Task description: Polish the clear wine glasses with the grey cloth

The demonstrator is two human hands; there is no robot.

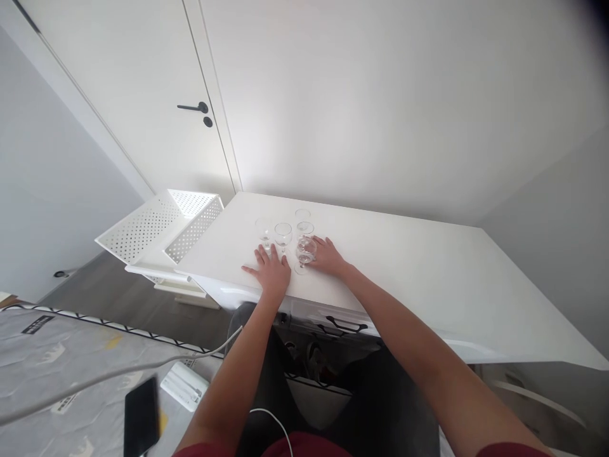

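Several clear stemmed glasses stand in a cluster on the white desk. My left hand lies flat on the desk, fingers spread, just in front of one glass and another glass to its left. My right hand rests on the desk with its fingers against the nearest glass; whether they grip it I cannot see. A further glass stands behind.
A white perforated rack stands left of the desk. A drawer with a black handle is under the desk edge. On the bed at lower left lie a black phone, a white power strip and a cable. A door is behind.
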